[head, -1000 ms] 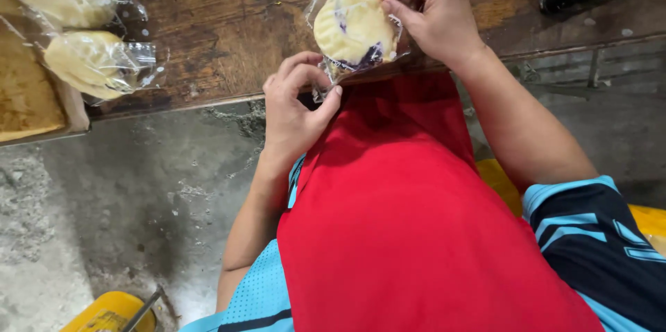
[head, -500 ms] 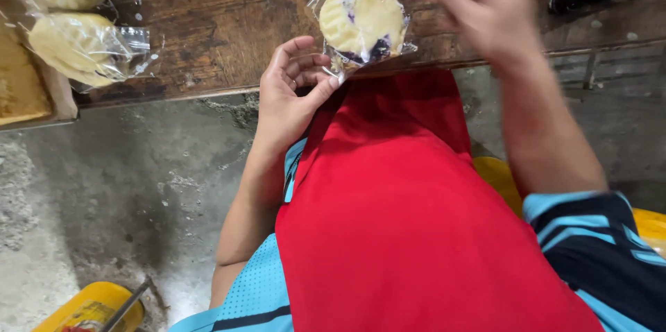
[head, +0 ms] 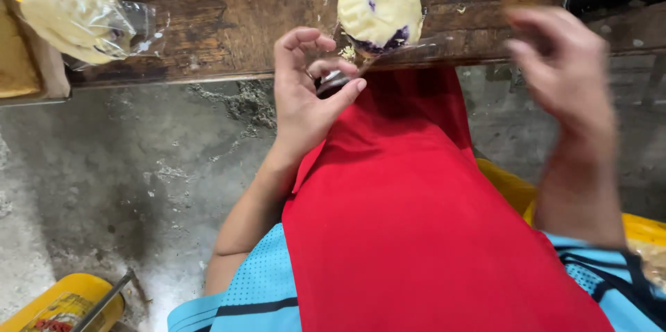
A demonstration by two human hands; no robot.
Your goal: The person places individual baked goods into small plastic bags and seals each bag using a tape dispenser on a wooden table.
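- Currently, step in hand, as judged: closing the bag on one pastry.
- Left hand (head: 305, 89): thumb and fingers pinching the loose end of the clear bag (head: 347, 75), at the table's near edge.
- Pastry (head: 380, 6): round, pale, purple filling showing; lies bagged on the wooden table (head: 229, 13), near that edge.
- Right hand (head: 565, 72): blurred, raised off the table, open, holding nothing.
- Two bagged pastries (head: 73, 20): far left.
- Next move likely needs the right hand at the bag end.

A dark, worn wooden table top (head: 229, 13) is seen above — below it a rough grey concrete floor (head: 118, 186), cracked and stained, is dimly lit.
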